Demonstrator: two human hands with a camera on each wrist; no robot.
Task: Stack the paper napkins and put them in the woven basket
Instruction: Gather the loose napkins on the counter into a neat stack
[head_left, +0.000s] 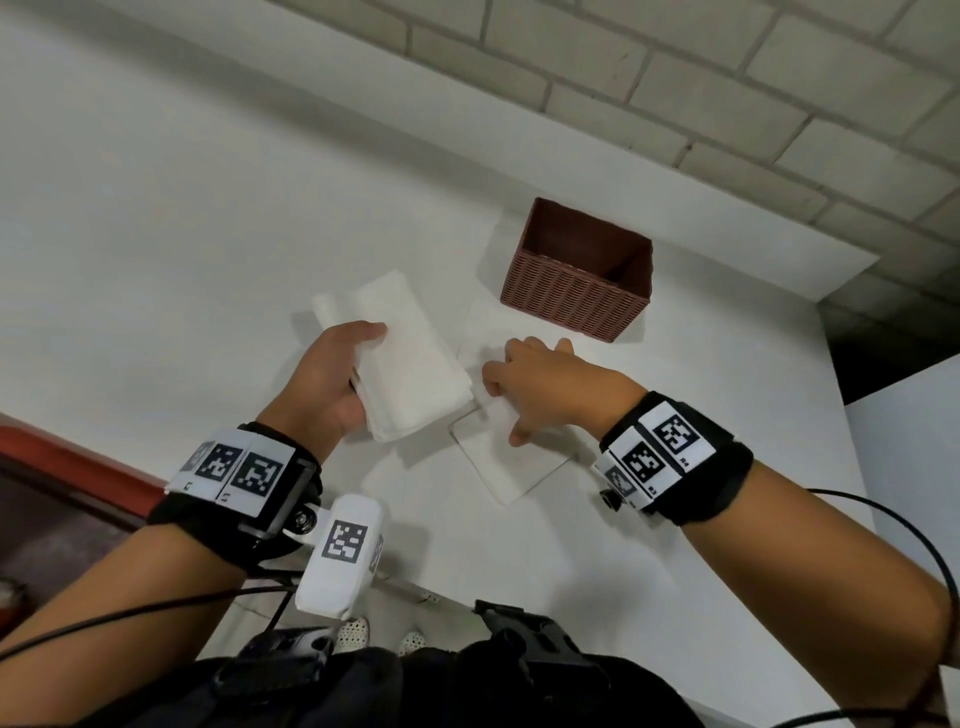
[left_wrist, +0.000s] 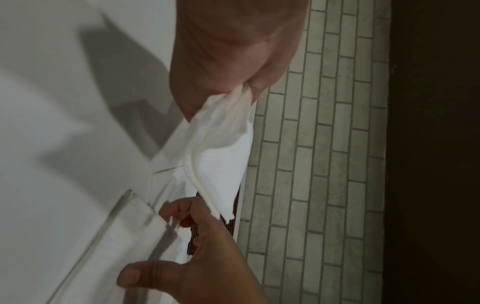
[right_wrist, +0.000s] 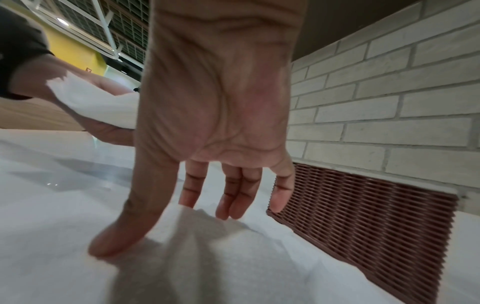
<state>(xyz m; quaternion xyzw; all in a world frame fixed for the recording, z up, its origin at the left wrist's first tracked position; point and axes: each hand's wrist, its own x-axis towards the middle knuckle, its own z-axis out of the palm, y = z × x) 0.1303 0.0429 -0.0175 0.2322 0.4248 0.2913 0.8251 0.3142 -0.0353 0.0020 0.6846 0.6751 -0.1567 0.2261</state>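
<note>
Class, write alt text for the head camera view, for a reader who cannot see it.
The left hand holds a stack of white napkins above a white table, while the right hand reaches down onto another napkin lying flat. An empty brown woven basket stands just beyond, near a brick wall.

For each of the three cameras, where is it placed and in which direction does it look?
Head: on the head, looking down at the table; left hand holds the napkin stack, right hand touches a napkin on the table.
Left wrist: along the palm, towards the brick wall.
Right wrist: along the straight fingers, low over the table.
Shared: all three show the woven basket.
</note>
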